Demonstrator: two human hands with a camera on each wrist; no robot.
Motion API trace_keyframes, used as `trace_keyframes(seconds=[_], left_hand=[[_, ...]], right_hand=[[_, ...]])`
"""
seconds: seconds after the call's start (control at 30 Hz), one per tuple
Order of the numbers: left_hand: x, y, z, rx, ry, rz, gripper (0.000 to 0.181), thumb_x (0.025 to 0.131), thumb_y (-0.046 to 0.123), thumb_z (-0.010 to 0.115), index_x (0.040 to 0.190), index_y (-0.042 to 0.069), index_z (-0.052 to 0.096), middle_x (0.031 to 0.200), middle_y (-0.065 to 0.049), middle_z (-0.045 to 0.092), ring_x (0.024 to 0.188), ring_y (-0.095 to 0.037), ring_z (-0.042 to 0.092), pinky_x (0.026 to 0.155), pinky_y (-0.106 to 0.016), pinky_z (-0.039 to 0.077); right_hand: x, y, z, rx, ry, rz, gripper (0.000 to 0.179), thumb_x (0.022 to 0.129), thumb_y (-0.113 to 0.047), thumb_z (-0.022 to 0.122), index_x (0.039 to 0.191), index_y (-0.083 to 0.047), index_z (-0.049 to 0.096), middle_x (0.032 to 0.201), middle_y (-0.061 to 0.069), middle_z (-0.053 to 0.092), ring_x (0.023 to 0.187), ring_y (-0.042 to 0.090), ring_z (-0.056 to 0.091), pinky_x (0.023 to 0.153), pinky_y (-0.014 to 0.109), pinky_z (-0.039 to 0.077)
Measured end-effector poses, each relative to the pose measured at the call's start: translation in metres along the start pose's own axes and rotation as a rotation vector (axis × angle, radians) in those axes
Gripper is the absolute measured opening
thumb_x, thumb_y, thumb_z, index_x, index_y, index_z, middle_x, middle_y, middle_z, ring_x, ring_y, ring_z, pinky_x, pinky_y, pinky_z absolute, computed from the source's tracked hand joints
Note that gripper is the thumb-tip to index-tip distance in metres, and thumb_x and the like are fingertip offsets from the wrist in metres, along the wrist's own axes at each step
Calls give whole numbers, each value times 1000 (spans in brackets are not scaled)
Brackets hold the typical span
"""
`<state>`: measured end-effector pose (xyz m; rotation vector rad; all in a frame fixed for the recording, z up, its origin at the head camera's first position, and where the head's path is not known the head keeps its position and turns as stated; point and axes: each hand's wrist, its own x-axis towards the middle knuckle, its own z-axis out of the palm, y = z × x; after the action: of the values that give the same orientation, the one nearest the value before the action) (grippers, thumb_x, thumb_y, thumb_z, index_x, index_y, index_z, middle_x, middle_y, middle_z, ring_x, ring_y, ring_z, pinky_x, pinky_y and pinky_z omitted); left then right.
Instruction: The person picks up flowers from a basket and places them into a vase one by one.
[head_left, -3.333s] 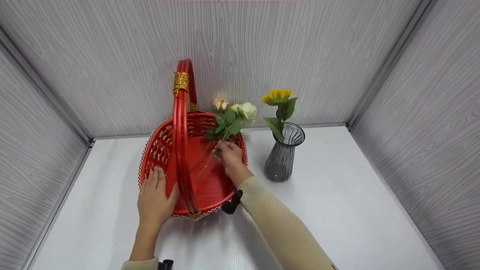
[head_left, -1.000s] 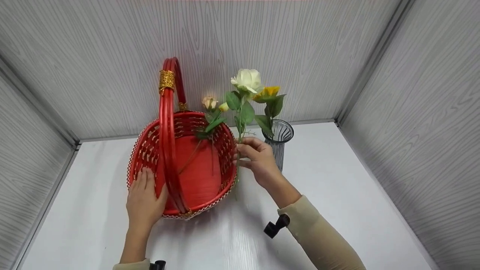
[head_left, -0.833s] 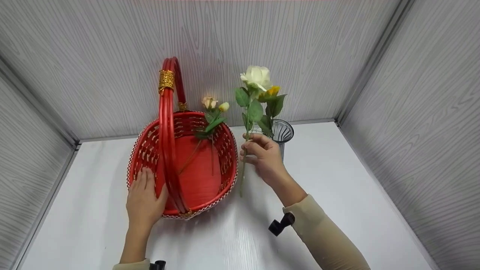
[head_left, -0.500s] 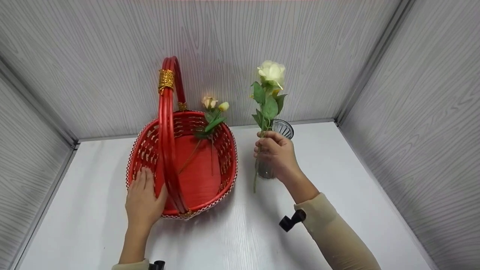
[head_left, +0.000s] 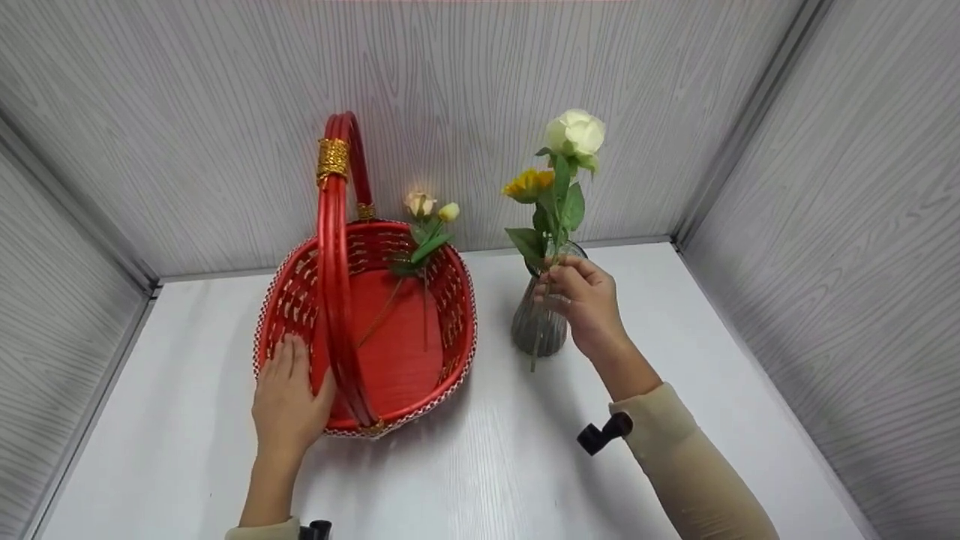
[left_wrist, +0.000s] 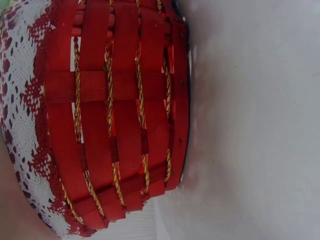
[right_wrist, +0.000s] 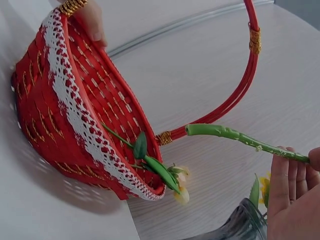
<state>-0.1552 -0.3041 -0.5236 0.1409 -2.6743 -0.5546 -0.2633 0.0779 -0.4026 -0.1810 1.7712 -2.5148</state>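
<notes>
My right hand (head_left: 589,307) pinches a white rose (head_left: 579,135) by its green stem, bloom upward. The rose overlaps a grey ribbed glass vase (head_left: 525,330) in the head view, with the stem's lower end hanging in front of it. A sunflower (head_left: 527,185) stands in that vase. In the right wrist view, the cut end of the rose stem (right_wrist: 225,133) sticks out beyond the fingertips. My left hand (head_left: 289,401) rests over the left rim of a red woven basket (head_left: 472,337), its fingers straight and reaching inside.
Inside the basket lie a peach rose (head_left: 420,204) and a pale yellow tulip (head_left: 448,213), blooms over the far right rim. A tall red handle (head_left: 334,247) arches over the basket. The white table (head_left: 480,480) has grey wood-grain panels (head_left: 450,75) at its back and sides.
My right hand has lifted the white rose out of the basket and carried it right and upward to the vase. The left hand has stayed on the basket rim.
</notes>
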Motion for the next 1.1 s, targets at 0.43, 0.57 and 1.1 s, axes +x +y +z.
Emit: trace_keyframes(seconds=[0.43, 0.57, 1.1], left_hand=[[0, 0, 1, -6, 2, 10, 70, 92, 44, 41, 142, -3, 26, 145, -22, 28, 136, -33, 22, 110, -47, 15], [1, 0, 1, -10, -3, 6, 70, 92, 45, 40, 142, -3, 25, 146, -21, 27, 136, -34, 22, 110, -47, 15], [1, -1, 3, -5, 6, 10, 71, 92, 44, 41, 142, -3, 26, 145, -22, 28, 136, -34, 22, 111, -47, 14]], right_hand=[[20, -13, -22, 14, 62, -33, 29, 90, -15, 57, 107, 9, 56, 79, 11, 60, 68, 18, 59, 66, 33, 55], [30, -16, -29, 32, 86, -37, 30, 88, -14, 61, 107, 10, 57, 81, 12, 61, 70, 18, 61, 68, 32, 55], [65, -35, -44, 27, 273, -168, 21, 87, -12, 62, 102, 3, 58, 85, 13, 58, 73, 22, 60, 71, 37, 55]])
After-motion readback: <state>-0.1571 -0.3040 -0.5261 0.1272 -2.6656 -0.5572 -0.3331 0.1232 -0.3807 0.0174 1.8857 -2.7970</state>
